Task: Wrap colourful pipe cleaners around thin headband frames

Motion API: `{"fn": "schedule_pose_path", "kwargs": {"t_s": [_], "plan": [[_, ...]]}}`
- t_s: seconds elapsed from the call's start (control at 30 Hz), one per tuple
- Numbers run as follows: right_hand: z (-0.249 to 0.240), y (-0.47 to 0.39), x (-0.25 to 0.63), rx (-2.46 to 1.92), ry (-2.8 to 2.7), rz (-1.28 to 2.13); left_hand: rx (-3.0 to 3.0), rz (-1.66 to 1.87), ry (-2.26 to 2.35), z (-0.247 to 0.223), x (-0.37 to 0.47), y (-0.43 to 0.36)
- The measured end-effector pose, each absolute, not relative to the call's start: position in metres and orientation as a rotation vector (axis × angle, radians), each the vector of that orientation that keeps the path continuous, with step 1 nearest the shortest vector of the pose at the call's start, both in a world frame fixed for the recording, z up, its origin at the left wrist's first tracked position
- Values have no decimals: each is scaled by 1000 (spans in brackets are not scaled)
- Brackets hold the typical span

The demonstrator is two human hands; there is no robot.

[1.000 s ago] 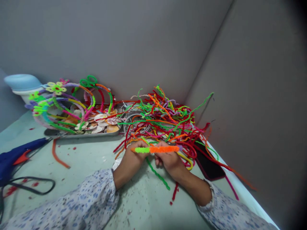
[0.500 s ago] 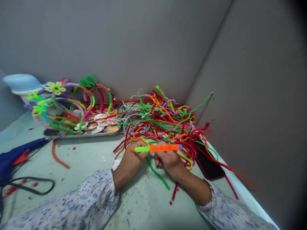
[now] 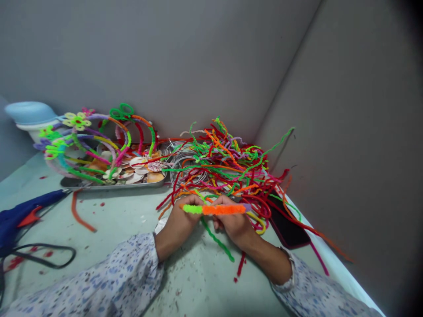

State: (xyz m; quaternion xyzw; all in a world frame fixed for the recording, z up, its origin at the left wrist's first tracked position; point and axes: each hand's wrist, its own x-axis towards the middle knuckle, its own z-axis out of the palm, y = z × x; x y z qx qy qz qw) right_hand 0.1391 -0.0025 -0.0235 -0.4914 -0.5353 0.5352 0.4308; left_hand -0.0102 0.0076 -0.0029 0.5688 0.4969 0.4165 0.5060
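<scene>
Both hands are closed on a headband (image 3: 224,209) wrapped in lime, orange and purple pipe cleaner, seen nearly edge-on. My left hand (image 3: 181,223) grips it around the lime end. Close beside it, my right hand (image 3: 235,225) holds under the orange stretch, with its fingers curled and partly hidden. A green pipe cleaner (image 3: 218,241) slants down between the hands, and its upper end is hidden near my fingers. Just beyond the hands spreads a tangled heap of pipe cleaners (image 3: 228,154) in many colours.
On the left, several flower-topped headbands (image 3: 109,136) stand on a metal tray (image 3: 115,186) of shells. A blue glue gun (image 3: 26,211) with a looped cord lies in front. Wire coils (image 3: 185,165) sit by the heap, a dark phone (image 3: 289,224) at right. Walls close the back and right.
The headband has tipped slightly and its middle sits a little lower and further left. My right hand has shifted slightly left, nearer my left hand.
</scene>
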Motion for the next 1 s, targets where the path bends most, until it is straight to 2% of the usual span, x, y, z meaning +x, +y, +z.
{"fn": "schedule_pose_path", "kwargs": {"t_s": [0.53,1.0], "plan": [[-28,-2,141,-1328,-1360,1310,1368,985,1264,0,-10,6],[-20,-4,140,-1249,-1366,1318,1330,997,1182,3,-11,6]]}}
